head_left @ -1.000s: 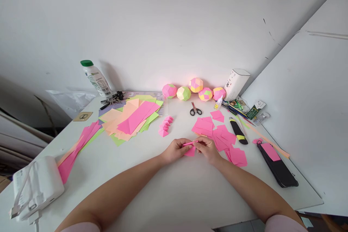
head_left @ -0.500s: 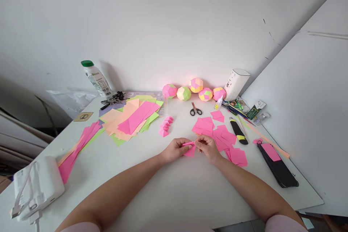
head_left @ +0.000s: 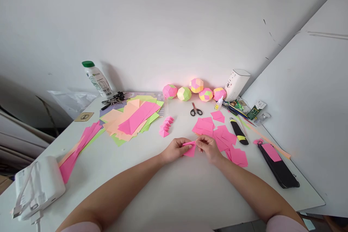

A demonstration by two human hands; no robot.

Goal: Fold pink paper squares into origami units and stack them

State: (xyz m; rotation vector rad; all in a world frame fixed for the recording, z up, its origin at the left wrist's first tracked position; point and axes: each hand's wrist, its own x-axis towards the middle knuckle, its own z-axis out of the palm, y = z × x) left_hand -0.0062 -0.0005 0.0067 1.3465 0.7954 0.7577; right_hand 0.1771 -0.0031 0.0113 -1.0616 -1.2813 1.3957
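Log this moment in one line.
left hand: holding small pink paper piece | right hand: pinching its upper right corner | beyond: black-handled scissors, folded pink paper pieces

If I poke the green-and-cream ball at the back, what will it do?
The green-and-cream ball will probably roll bumpily, because it's roundish but has flat faces. It looks like folded paper, so it's likely light for its size, and squeezing hard might dent it.
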